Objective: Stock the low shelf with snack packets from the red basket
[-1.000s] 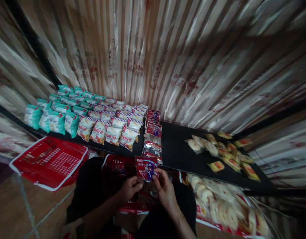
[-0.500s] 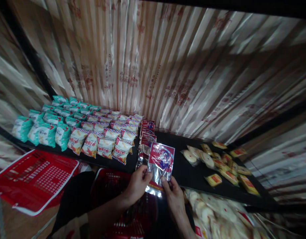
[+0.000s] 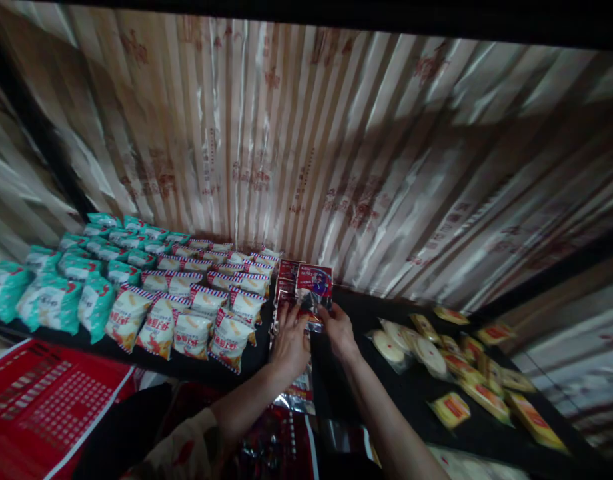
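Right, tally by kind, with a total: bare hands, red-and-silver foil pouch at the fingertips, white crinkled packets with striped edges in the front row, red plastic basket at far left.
Left hand plus right hand, both bare: 2
Red-and-silver foil pouch at the fingertips: 1
White striped-edge packets, front row: 4
Red plastic basket: 1
Total: 8

The lower corners of the red-and-silver foil pouch point(image 3: 314, 278) are covered by the left hand point(image 3: 292, 343) and right hand point(image 3: 339, 331); the left also masks part of the pouch row point(image 3: 285, 291). The red shopping basket point(image 3: 66, 390) is cropped at left and below. Fine print on the striped sheeting point(image 3: 411, 200) and yellow packets point(image 3: 450, 409) is illegible.
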`<state>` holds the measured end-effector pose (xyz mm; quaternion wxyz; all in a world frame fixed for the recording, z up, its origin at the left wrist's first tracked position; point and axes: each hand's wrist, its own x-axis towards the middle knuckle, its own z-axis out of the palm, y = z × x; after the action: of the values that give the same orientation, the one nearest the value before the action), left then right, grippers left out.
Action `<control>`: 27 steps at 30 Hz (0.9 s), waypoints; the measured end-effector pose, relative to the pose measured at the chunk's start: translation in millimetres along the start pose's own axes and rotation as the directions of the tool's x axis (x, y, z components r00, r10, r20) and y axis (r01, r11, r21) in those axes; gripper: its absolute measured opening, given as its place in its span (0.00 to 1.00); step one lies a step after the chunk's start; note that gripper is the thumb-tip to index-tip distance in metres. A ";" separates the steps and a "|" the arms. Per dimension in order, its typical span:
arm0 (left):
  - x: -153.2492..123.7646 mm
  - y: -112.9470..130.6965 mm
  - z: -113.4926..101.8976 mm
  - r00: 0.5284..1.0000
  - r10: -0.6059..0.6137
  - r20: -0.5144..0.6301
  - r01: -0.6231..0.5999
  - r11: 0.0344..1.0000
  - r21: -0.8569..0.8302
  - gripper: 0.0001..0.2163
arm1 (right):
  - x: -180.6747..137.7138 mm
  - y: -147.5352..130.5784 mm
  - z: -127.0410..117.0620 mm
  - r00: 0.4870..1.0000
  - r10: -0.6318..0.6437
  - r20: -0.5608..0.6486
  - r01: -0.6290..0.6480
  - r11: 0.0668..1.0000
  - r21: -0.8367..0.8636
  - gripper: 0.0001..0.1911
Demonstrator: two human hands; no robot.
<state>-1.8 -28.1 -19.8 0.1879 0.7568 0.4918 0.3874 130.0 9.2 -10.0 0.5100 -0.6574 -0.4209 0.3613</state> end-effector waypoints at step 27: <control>53.6 -35.1 20.3 0.972 -0.226 0.066 0.211 0.961 0.179 0.20 | 56.6 -16.5 50.0 0.999 -0.046 -0.019 0.012 0.593 -0.805 0.24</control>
<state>4.5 37.2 -34.4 0.1849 0.7271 0.5953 0.2877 103.5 81.8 -7.4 0.1728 -0.8163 -0.5397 0.1122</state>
